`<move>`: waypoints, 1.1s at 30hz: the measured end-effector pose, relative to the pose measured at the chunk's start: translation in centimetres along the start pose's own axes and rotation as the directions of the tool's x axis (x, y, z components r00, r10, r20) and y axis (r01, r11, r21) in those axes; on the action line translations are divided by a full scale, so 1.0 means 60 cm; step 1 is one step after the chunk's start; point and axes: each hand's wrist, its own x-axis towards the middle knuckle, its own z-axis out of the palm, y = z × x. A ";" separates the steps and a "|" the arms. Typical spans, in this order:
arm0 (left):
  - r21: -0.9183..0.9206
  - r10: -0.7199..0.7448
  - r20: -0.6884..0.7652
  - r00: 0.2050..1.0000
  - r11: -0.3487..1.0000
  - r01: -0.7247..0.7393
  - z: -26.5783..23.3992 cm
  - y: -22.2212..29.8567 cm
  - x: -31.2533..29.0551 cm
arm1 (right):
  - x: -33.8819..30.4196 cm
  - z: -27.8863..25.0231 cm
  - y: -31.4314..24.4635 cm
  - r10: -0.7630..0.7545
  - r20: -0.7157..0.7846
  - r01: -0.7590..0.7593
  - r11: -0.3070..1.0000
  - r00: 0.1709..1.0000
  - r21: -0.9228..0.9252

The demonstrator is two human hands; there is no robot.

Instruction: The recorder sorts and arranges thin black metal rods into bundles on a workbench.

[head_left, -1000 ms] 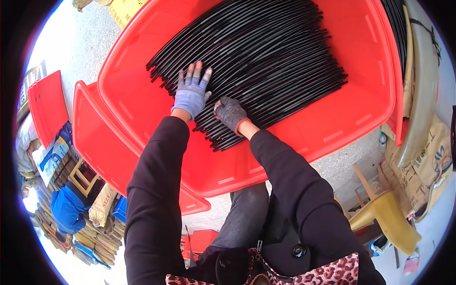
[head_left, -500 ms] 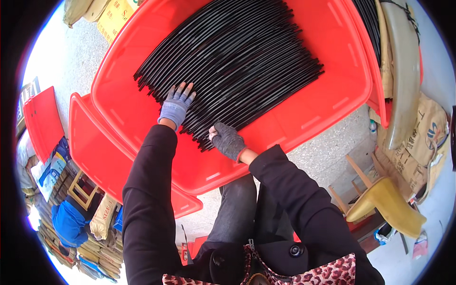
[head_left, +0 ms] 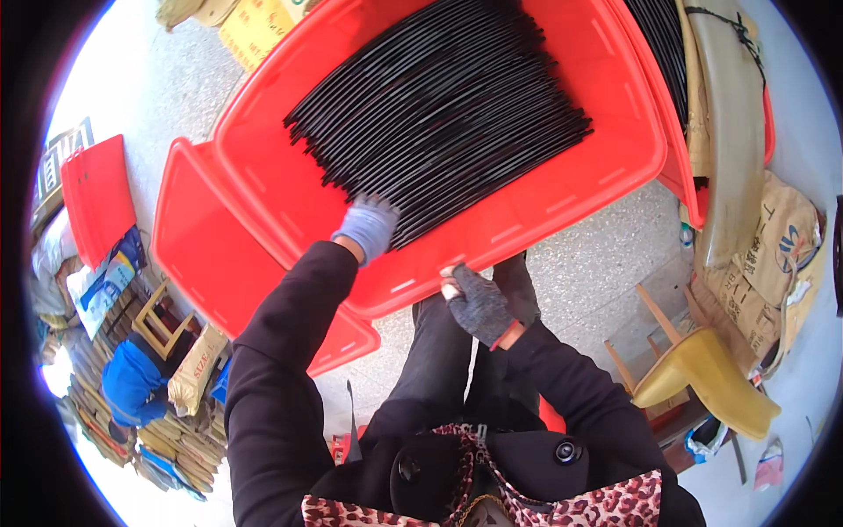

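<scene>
Many thin black rods (head_left: 439, 114) lie side by side in a wide red plastic bin (head_left: 615, 162). My left hand (head_left: 371, 227), in a pale lilac glove with bare fingertips, rests on the near-left ends of the rods. Its fingers are slightly blurred but stretched over them. At the bin's near rim is my right hand (head_left: 481, 306), in a dark grey glove. Its fingers are curled together with the thumb; whatever they hold, if anything, cannot be made out.
Another red bin (head_left: 206, 233) extends out at the left under the first. A red panel (head_left: 98, 198) stands farther left. To the right are a yellow-seated stool (head_left: 702, 378), a long translucent sheet (head_left: 733, 132) and printed brown sacks (head_left: 781, 237). Stacked sacks (head_left: 180, 457) fill the lower left.
My right hand has drawn back from the rods to the bin's near rim. My left hand has moved right and nearer along the rod ends. The view has shifted slightly.
</scene>
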 end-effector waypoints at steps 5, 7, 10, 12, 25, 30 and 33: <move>-0.133 0.101 0.116 0.988 0.987 -0.085 -0.053 0.093 -0.109 | -0.069 -0.027 -0.030 0.016 0.000 -0.016 1.000 1.000 0.015; -0.154 0.142 0.158 0.977 0.981 -0.118 -0.081 0.122 -0.134 | -0.099 -0.043 -0.044 0.084 -0.020 -0.084 0.996 0.996 0.021; -0.186 0.197 0.188 0.962 0.969 -0.162 -0.111 0.145 -0.168 | -0.142 -0.055 -0.063 0.123 -0.062 -0.122 0.992 0.990 0.021; -0.206 0.214 0.168 0.962 0.962 -0.178 -0.124 0.158 -0.186 | -0.171 -0.058 -0.073 0.134 -0.106 -0.134 0.991 0.985 0.014; -0.174 0.285 -0.012 0.958 0.943 -0.283 -0.195 0.261 -0.272 | -0.326 -0.080 -0.119 0.215 -0.219 -0.185 0.971 0.952 0.153; -0.092 0.332 -0.016 0.943 0.939 -0.332 -0.209 0.373 -0.287 | -0.429 -0.130 -0.078 0.124 -0.342 -0.098 0.991 0.931 0.094; -0.076 0.409 -0.054 0.911 0.908 -0.413 -0.215 0.465 -0.296 | -0.519 -0.159 -0.020 0.111 -0.445 -0.085 0.993 0.889 0.078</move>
